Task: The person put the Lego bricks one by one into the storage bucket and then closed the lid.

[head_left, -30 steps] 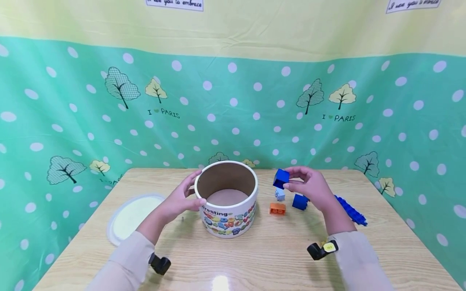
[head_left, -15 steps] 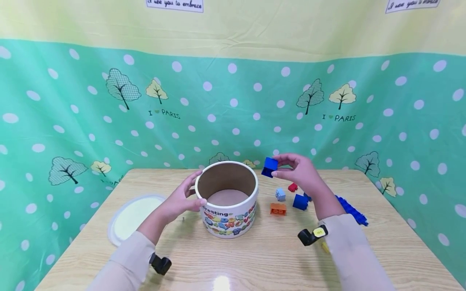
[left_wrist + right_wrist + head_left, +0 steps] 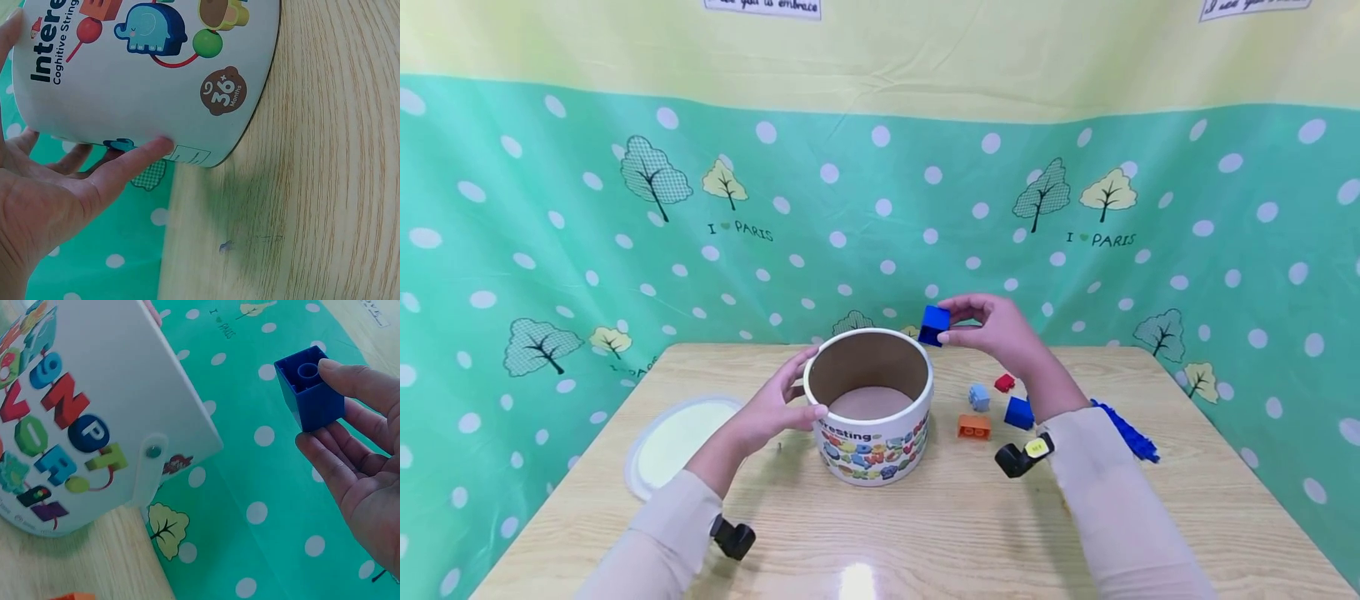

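A round white bucket [image 3: 872, 467] with printed letters and toys stands open-topped on the table, its visible floor bare. My left hand [image 3: 778, 406] holds its left side, thumb over the rim and fingers along the outer wall; the left wrist view shows those fingers against the printed wall [image 3: 144, 94]. My right hand [image 3: 988, 329] pinches a blue toy brick [image 3: 935, 326] between thumb and fingers, just beyond the bucket's back right rim. In the right wrist view the brick's hollow, tubed underside [image 3: 307, 372] faces up, apart from the bucket.
Right of the bucket lie an orange brick [image 3: 973, 427], a light blue brick [image 3: 979, 397], a red piece [image 3: 1004, 382] and another blue brick [image 3: 1019, 412]. A long blue studded piece [image 3: 1126, 432] is partly behind my right sleeve. A white lid [image 3: 677, 446] lies at left.
My right hand has lifted the blue brick and carried it left, from above the loose bricks to the bucket's rim. My left hand has stayed on the bucket.
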`<state>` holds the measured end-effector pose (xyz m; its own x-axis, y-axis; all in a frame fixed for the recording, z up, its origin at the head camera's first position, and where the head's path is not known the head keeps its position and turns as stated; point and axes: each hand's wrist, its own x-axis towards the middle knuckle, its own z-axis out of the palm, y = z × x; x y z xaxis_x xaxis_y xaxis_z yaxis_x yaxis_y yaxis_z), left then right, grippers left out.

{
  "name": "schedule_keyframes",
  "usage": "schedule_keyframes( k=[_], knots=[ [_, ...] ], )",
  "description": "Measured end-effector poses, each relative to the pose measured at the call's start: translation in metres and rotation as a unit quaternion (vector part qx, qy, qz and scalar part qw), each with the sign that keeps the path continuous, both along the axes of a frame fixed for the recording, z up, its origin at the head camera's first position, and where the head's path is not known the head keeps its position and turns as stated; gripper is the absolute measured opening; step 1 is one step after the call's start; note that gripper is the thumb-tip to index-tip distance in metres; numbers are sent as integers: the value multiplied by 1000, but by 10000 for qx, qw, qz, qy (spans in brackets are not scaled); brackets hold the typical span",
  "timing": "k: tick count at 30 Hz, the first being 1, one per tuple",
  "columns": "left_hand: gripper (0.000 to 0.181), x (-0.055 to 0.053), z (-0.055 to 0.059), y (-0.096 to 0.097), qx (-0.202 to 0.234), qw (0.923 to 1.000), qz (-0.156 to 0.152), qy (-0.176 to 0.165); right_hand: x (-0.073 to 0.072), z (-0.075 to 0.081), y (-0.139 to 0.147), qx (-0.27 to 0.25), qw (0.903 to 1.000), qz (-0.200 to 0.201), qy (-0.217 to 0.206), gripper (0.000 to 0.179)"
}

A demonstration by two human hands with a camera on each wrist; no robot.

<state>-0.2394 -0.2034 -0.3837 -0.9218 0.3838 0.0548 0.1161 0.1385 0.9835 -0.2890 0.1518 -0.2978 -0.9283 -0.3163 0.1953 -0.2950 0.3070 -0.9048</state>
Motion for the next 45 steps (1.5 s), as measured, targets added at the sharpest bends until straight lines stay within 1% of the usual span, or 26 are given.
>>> schedule_keyframes(
  k=[5,10,16,22,27,36,43,45],
  knots=[
    [96,0,-1,1,13,10000,4,-45,-2,5,-8,-9,9999,112,-5,52],
    [96,-2,-1,1,51,10000,-20,-22,-4,9,-16,-46,9998,195,31,48],
    [96,-2,-3,0,47,10000,-7,-42,-11,11,-26,-99,9993,366,18,46],
    [97,-3,-6,-1,87,9999,-27,-76,-15,12,-35,-106,9990,439,-44,47],
    [98,-2,-5,-2,91,9999,22,-76,-21,15,-45,-97,9983,551,-137,47],
    [97,-1,-1,-1,34,10000,18,-51,-30,18,-59,75,9974,681,-232,44],
    [96,-3,-2,-2,0,10000,49,-35,-38,20,-68,411,9944,918,-325,42],
    [96,-4,-2,-2,9,10000,20,-48,-40,19,-70,423,9939,950,-365,41]
  ],
)
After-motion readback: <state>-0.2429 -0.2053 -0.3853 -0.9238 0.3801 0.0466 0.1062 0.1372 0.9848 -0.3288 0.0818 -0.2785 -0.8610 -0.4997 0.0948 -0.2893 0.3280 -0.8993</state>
